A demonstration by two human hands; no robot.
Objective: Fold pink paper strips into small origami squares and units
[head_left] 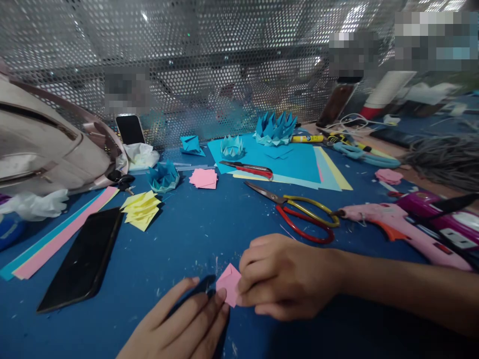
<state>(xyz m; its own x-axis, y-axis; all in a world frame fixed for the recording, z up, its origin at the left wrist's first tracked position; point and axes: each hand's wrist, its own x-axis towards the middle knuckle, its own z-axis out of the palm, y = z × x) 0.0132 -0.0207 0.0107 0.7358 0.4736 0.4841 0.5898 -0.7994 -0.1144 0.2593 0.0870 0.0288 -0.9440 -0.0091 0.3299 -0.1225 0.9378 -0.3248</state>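
The right hand point(279, 276) covers the right part of the small folded pink paper piece point(228, 285); the left hand point(183, 321) is cut off by the lower edge; blurred patches mask spots behind the perforated metal screen point(209, 60).

One view only, taken from a head-worn cam, aimed fwd and down across the blue table point(179, 239). Both hands are caught very close at the bottom edge; the perforated metal screen point(209, 65) is seen at the far side. Wide-angle bending is seen at the edges, probably lens distortion.
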